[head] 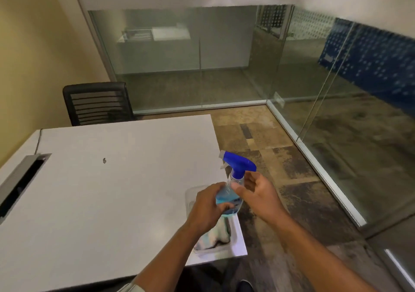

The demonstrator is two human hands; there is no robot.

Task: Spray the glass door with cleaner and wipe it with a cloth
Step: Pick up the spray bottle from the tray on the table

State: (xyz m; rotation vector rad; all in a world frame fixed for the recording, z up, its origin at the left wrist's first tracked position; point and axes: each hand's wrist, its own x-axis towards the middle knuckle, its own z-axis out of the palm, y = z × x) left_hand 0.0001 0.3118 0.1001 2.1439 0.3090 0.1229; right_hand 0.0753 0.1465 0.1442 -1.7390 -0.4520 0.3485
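Observation:
A clear spray bottle with blue liquid and a blue trigger head is held upright above the table's right corner. My left hand grips its body from the left. My right hand is at the bottle's neck from the right, fingers spread and touching it, thumb on the shoulder. Below the bottle a light-coloured cloth lies in a clear plastic tray on the table. Glass walls run along the right side and across the back; which panel is the door I cannot tell.
A white table fills the left, with a cable slot near its left edge. A black mesh chair stands behind it by the yellow wall. Patterned carpet floor lies between the table and the glass.

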